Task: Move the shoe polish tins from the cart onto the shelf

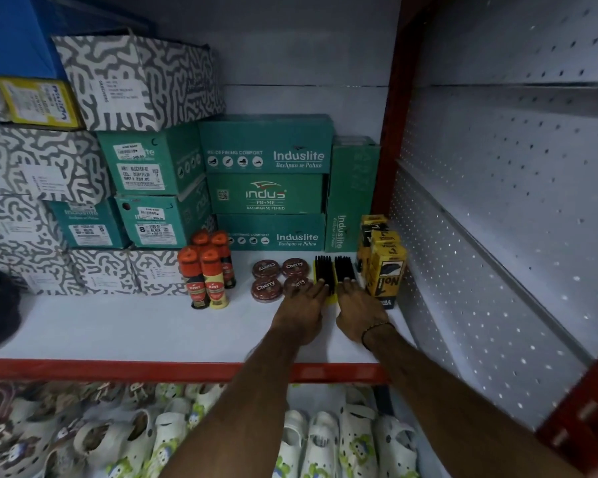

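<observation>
Shelf surface is white, with a red front edge, and a grey perforated panel closes its right side. Green shoe boxes and white patterned boxes are stacked at the back. Four shoe polish tins lie flat on the shelf in two rows of two, in front of the green boxes. Left of them stand four polish bottles with orange caps. Right of the tins are two black brushes, then three yellow cartons. The left hand lies flat with fingers spread, touching the nearest right tin and the left brush. The right hand also has its fingers extended, on the right brush, gripping nothing. Below the shelf are many white sandals.
</observation>
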The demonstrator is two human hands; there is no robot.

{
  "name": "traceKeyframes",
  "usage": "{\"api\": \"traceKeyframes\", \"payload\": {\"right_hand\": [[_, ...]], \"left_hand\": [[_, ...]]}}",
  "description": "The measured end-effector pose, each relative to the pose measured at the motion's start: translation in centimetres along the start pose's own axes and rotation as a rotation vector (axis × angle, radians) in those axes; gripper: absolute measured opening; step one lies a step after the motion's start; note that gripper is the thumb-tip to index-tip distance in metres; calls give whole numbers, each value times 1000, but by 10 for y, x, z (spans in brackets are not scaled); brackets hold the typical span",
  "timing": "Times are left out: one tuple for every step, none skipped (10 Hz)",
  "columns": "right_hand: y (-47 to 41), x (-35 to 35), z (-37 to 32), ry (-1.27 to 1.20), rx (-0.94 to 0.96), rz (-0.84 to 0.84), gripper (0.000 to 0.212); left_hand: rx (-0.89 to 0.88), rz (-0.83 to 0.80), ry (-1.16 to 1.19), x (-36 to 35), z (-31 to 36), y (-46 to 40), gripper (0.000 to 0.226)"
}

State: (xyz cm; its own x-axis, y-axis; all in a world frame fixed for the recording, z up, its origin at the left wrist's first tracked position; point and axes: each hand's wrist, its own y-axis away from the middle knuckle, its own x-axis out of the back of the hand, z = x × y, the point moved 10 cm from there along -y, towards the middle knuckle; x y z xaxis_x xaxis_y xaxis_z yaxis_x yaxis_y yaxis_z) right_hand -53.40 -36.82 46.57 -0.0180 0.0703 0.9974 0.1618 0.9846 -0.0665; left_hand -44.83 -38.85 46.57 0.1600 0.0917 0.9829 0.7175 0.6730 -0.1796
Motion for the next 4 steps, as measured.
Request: {"api": "traceKeyframes", "payload": {"right_hand": [[-10,-5,5,-1,-4,-3,64],[-12,-5,4,4,-3,-15,62],[-15,-2,3,10,3,-9,63],[-18,3,5,-24,-2,12,62]], "left_hand": [[5,5,14,-3,0,-5,62],[-2,5,37,-2,1,-5,62],[6,16,55,0,-1,-6,62],[13,31,83,2,-6,-7,61]]}}
